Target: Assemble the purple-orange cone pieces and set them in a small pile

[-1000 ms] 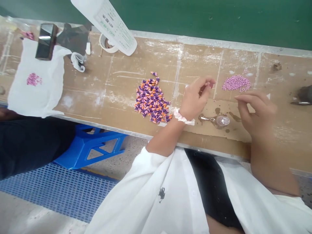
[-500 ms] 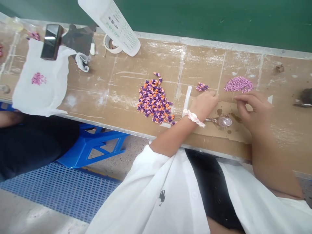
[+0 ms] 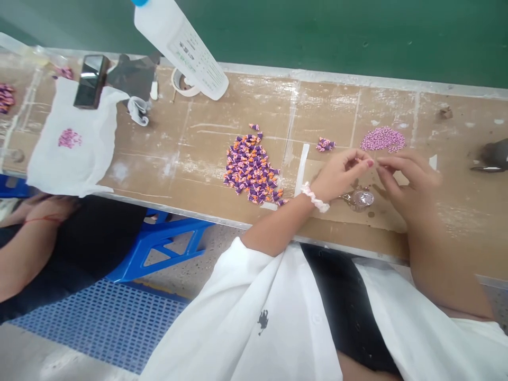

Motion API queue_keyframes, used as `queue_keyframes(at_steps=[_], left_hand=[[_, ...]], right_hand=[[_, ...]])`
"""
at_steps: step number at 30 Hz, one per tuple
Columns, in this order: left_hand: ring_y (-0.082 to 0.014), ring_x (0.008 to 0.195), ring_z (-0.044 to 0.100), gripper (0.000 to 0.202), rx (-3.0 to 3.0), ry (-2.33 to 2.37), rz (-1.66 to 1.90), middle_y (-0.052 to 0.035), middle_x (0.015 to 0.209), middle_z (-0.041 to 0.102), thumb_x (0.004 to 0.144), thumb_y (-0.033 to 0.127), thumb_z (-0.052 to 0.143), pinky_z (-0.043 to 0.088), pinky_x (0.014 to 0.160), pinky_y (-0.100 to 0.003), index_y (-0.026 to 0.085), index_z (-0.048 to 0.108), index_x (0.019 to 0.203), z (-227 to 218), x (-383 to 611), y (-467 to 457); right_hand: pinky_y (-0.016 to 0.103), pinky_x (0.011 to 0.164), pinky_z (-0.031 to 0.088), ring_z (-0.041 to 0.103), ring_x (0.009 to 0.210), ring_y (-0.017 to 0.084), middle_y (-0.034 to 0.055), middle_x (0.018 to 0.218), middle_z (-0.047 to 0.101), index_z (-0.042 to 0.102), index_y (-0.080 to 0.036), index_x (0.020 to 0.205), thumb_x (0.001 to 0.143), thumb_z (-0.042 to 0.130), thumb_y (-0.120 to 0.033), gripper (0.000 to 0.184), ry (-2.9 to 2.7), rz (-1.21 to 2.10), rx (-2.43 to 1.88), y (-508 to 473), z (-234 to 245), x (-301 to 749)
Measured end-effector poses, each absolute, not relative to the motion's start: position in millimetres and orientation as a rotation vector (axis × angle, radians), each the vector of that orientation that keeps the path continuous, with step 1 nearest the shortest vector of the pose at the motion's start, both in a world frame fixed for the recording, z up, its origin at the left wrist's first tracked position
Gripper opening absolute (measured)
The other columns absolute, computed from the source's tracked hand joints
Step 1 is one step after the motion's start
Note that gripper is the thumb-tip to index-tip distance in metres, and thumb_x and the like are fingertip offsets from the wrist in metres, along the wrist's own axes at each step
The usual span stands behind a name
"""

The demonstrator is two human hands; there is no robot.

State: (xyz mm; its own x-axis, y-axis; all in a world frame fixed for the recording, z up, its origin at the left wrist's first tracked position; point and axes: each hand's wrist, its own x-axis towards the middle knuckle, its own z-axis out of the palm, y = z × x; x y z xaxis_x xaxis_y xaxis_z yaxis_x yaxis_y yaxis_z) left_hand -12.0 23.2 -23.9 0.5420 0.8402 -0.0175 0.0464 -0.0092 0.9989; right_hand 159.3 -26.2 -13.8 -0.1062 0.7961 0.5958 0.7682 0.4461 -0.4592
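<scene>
My left hand (image 3: pixel 340 172) and my right hand (image 3: pixel 405 180) meet fingertip to fingertip over the brown workbench (image 3: pixel 190 143). Both are pinched; whatever they hold is too small to make out. A small clump of purple-and-orange pieces (image 3: pixel 326 144) lies just beyond my left hand. A big pile of the same pieces (image 3: pixel 252 169) lies to the left. A heap of pink pieces (image 3: pixel 383 138) lies just beyond my right hand. A white strip (image 3: pixel 302 162) lies by my left wrist. A small round clear cap (image 3: pixel 362 198) sits in a wet stain below my fingers.
A white bottle (image 3: pixel 180 45) leans over the bench at the back, next to a tape roll (image 3: pixel 183 83). At far left a white cloth (image 3: pixel 75 145) bears pink bits and a phone (image 3: pixel 91 80). Another person's arm (image 3: pixel 27 248) and a blue stool (image 3: pixel 159 241) are at left.
My left hand put the small purple-and-orange clump down, then moved right to meet my right hand's fingertips. The view shifted a little.
</scene>
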Motion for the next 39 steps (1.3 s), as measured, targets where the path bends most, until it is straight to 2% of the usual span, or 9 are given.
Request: queue_keyframes(at_steps=[3,7,13,17,24,31,39], left_hand=[[-0.003,0.052,0.043,0.038,0.958,0.552,0.724,0.0067,0.062,0.045,0.081,0.053,0.063,0.041,0.054,-0.019,0.017,0.054,0.087,-15.0,-7.6,9.1],[-0.002,0.055,0.045,0.043,0.78,0.464,0.723,0.0072,0.06,0.047,0.07,0.053,0.074,0.041,0.055,-0.018,0.016,0.057,0.083,-11.9,-3.9,2.8],[-0.0021,0.058,0.051,0.041,0.987,0.587,0.828,0.0043,0.065,0.056,0.07,0.051,0.074,0.042,0.056,-0.017,0.013,0.062,0.079,-10.6,-10.1,6.1],[-0.0039,0.065,0.057,0.04,1.078,0.599,0.815,0.0014,0.07,0.061,0.069,0.049,0.076,0.045,0.061,-0.018,0.012,0.064,0.078,-6.4,-17.4,8.2],[-0.0032,0.064,0.055,0.038,1.08,0.523,0.763,0.0002,0.073,0.063,0.074,0.046,0.073,0.044,0.06,-0.018,0.011,0.066,0.083,-3.6,-22.7,9.6],[-0.0025,0.065,0.053,0.036,1.153,0.529,0.8,0.0015,0.073,0.059,0.074,0.045,0.072,0.043,0.061,-0.017,0.011,0.064,0.082,-7.9,-21.6,8.2],[-0.0017,0.055,0.046,0.041,1.091,0.449,0.75,0.0042,0.065,0.051,0.079,0.053,0.065,0.038,0.051,-0.017,0.013,0.054,0.079,-1.1,-19.8,6.2]], right_hand=[[0.03,0.064,0.054,0.065,0.074,0.014,-0.003,0.087,0.069,0.068,-0.036,0.1,0.078,0.071,-0.021,0.027,-1.774,0.08,-1.219,-31.3,-11.1,155.1],[0.031,0.061,0.052,0.065,0.073,0.015,-0.0017,0.088,0.071,0.068,-0.037,0.107,0.077,0.072,-0.016,0.037,-1.754,0.018,-1.16,-34.9,-10.9,152.5],[0.031,0.058,0.051,0.066,0.07,0.016,0.0001,0.086,0.072,0.069,-0.031,0.104,0.072,0.074,-0.01,0.039,-1.792,-0.08,-1.06,-31.7,-9.1,151.5],[0.03,0.056,0.05,0.065,0.067,0.015,0.0008,0.082,0.071,0.07,-0.029,0.098,0.072,0.074,-0.01,0.032,-1.834,-0.012,-1.023,-30.4,-5.4,152.1],[0.029,0.059,0.049,0.063,0.071,0.014,0.0006,0.083,0.068,0.068,-0.027,0.097,0.076,0.068,-0.006,0.029,-1.758,0.175,-1.11,-36.7,-2.7,148.8],[0.029,0.061,0.05,0.063,0.074,0.014,0.0024,0.085,0.067,0.066,-0.024,0.102,0.074,0.069,-0.001,0.036,-1.911,0.013,-1.105,-42.0,7.0,148.4],[0.031,0.058,0.047,0.062,0.071,0.015,0.0003,0.083,0.066,0.068,-0.03,0.105,0.075,0.069,-0.003,0.041,-1.784,0.144,-1.126,-43.0,8.2,149.1]])
